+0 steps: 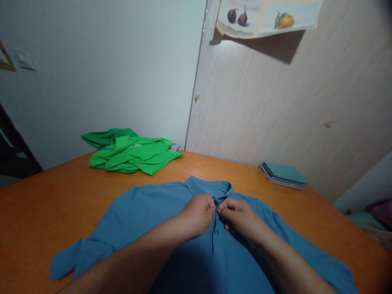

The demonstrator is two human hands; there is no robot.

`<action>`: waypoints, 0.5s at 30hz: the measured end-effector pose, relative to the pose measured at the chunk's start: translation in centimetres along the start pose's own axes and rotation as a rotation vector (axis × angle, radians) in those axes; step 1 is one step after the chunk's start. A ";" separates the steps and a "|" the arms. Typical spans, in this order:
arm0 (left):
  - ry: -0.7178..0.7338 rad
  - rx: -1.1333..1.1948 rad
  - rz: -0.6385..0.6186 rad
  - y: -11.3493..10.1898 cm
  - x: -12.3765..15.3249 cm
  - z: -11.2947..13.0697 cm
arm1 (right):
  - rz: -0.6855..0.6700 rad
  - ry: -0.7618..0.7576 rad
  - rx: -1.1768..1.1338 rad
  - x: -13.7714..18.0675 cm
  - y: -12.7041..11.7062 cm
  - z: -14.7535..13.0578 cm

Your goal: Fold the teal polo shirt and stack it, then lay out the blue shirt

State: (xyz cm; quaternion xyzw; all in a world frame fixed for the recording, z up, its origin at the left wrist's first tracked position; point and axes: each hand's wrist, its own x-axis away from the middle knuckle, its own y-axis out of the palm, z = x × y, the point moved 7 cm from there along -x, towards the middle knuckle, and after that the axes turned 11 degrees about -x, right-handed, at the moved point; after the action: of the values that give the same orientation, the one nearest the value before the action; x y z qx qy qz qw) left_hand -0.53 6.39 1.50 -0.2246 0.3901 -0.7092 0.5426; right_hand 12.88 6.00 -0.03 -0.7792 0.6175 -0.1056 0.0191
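Observation:
A blue polo shirt [147, 212] lies face up on the orange table [45, 204], collar toward the far side. My left hand [197, 214] and my right hand [239, 216] meet at the button placket just below the collar. Both hands are closed in a pinch on the placket fabric at a button. A second button [216, 232] shows lower on the placket. The shirt's left sleeve spreads out toward the near left table edge.
A crumpled green shirt [131, 153] lies at the table's far left by the wall. A small stack of folded cloths [283, 174] sits at the far right. Behind is a pale wooden panel with a fruit picture [266, 16].

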 end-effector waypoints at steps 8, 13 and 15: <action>0.017 0.076 -0.011 -0.1 -0.1 0.0 | -0.014 0.034 -0.053 0.2 0.3 0.1; -0.023 0.141 -0.010 -0.1 -0.1 -0.3 | -0.034 0.047 -0.077 0.1 0.3 0.4; -0.040 0.164 -0.010 -0.2 -0.1 -0.2 | -0.027 0.031 -0.052 -0.1 0.3 0.5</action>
State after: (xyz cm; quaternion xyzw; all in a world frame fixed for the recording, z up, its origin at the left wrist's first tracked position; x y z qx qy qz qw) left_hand -0.75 6.58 1.50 -0.1956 0.3186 -0.7369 0.5632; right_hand 12.65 5.94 -0.58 -0.7861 0.6095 -0.1017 -0.0120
